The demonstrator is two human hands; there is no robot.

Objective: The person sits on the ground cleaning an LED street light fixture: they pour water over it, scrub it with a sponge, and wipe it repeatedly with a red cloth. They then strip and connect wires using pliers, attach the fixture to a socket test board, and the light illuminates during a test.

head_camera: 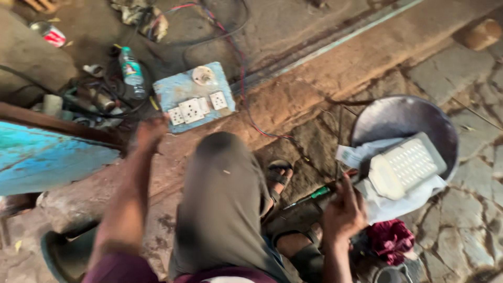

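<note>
Head view: we are squatting on cracked stone floor (461,220). Left hand (149,131) reaching toward blue socket board (194,97), fingers blurred, cannot tell spread. Right hand (343,212) pinching green-handled screwdriver (314,195) beside white lamp panel (406,165) lying in metal pan (403,118). Bottle (131,71), wires (236,57) cluttering beyond.

One socket board (195,99), one metal bowl (398,118), one lamp panel (406,165), one bottle (131,71).
</note>
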